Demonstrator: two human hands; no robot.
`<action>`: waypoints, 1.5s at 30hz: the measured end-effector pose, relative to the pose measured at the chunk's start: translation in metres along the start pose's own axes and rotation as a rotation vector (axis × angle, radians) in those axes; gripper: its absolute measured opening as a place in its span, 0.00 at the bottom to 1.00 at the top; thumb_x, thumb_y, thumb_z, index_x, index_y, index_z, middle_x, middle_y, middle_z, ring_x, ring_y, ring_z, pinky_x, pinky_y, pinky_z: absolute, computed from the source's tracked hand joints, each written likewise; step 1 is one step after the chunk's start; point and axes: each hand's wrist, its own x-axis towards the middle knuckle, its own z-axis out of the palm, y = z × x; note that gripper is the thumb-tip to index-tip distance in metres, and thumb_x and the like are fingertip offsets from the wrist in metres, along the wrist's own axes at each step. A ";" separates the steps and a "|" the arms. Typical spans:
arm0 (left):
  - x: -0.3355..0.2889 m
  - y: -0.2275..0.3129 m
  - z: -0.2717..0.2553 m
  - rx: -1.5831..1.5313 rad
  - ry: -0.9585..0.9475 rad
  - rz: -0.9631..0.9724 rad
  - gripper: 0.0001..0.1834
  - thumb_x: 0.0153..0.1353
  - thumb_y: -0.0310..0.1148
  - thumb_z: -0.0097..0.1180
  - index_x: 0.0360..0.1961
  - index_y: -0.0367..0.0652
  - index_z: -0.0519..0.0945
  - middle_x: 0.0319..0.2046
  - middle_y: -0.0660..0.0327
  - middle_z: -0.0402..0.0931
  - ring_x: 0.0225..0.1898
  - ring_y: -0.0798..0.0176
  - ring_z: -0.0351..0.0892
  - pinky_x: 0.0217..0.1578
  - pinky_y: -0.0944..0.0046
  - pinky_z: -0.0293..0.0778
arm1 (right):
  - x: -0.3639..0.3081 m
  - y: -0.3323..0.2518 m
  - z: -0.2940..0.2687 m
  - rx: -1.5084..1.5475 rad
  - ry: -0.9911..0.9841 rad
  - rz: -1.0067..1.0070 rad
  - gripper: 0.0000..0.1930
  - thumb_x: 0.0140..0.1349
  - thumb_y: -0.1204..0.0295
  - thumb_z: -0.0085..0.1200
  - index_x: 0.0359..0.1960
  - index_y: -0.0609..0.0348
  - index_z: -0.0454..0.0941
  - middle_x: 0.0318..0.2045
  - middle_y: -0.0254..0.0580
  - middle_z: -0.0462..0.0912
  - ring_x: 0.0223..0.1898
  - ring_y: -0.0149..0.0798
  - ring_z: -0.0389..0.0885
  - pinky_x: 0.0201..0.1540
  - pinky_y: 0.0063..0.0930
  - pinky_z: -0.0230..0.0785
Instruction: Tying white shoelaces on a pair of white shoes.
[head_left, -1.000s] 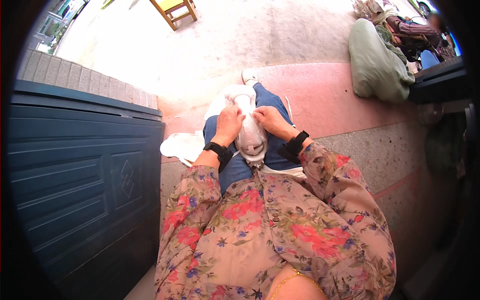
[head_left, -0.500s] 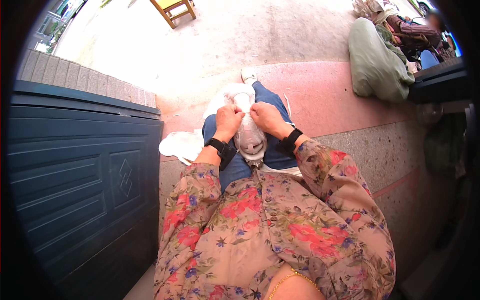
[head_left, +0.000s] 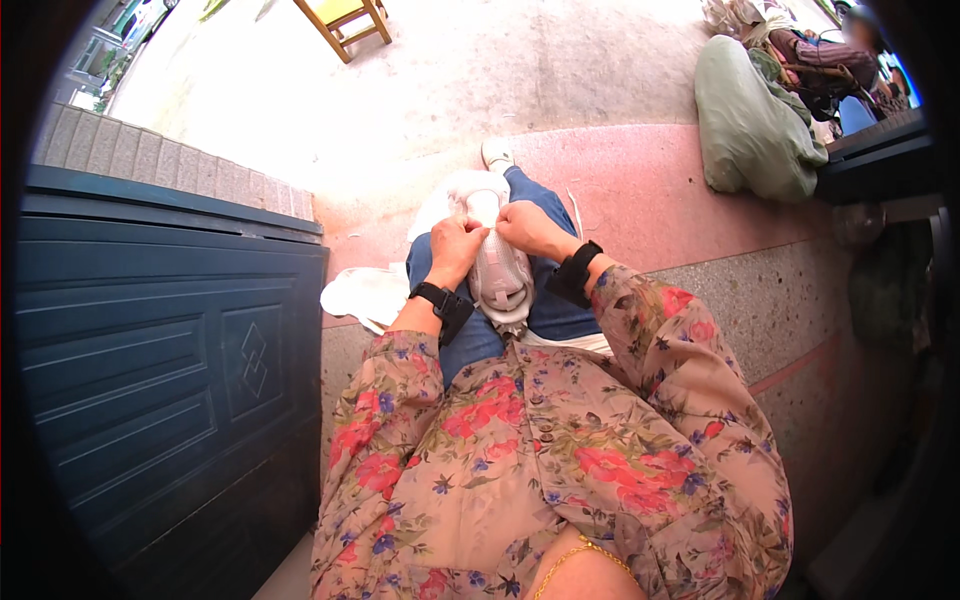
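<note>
A white shoe (head_left: 500, 275) with pale pink trim lies on my lap, over blue jeans. My left hand (head_left: 456, 248) grips its left side near the top. My right hand (head_left: 527, 228) pinches the upper part from the right, fingers closed on it. Both wrists carry black bands. A white cloth (head_left: 462, 190) lies under the shoe's far end, across my knee.
A dark blue panelled door (head_left: 160, 340) stands close on my left. Another white cloth (head_left: 365, 295) lies on the pink step beside my leg. A pale green bundle (head_left: 745, 125) and a seated person are at the far right. A yellow wooden stool (head_left: 345, 15) stands far ahead.
My hands have shifted slightly up along the shoe, with the right hand drawing closer to the left. The shoe stays on my lap.
</note>
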 end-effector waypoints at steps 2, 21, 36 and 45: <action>0.000 0.002 -0.001 0.006 -0.005 -0.012 0.10 0.42 0.36 0.60 0.23 0.40 0.81 0.22 0.54 0.78 0.25 0.58 0.78 0.30 0.63 0.72 | 0.005 0.006 -0.002 0.158 -0.108 0.123 0.10 0.46 0.74 0.44 0.23 0.65 0.77 0.23 0.60 0.76 0.30 0.53 0.78 0.32 0.38 0.70; -0.005 0.002 0.000 0.031 0.039 0.002 0.11 0.43 0.36 0.60 0.24 0.38 0.80 0.22 0.52 0.77 0.26 0.54 0.78 0.31 0.61 0.72 | -0.008 -0.001 0.013 -0.237 0.110 -0.251 0.08 0.49 0.73 0.46 0.22 0.63 0.76 0.24 0.57 0.77 0.32 0.53 0.77 0.35 0.42 0.68; -0.009 0.003 -0.012 0.167 -0.087 0.135 0.13 0.48 0.33 0.56 0.33 0.35 0.79 0.28 0.49 0.78 0.31 0.56 0.79 0.35 0.64 0.73 | -0.004 -0.008 0.026 0.066 0.272 -0.089 0.06 0.51 0.76 0.47 0.28 0.64 0.75 0.28 0.55 0.77 0.34 0.52 0.76 0.36 0.37 0.68; 0.008 -0.014 -0.011 0.355 -0.084 0.482 0.08 0.48 0.32 0.56 0.25 0.37 0.77 0.25 0.49 0.75 0.31 0.48 0.75 0.32 0.57 0.70 | -0.014 -0.019 0.020 0.080 0.269 0.138 0.08 0.50 0.73 0.50 0.31 0.62 0.75 0.26 0.52 0.78 0.32 0.49 0.78 0.35 0.35 0.69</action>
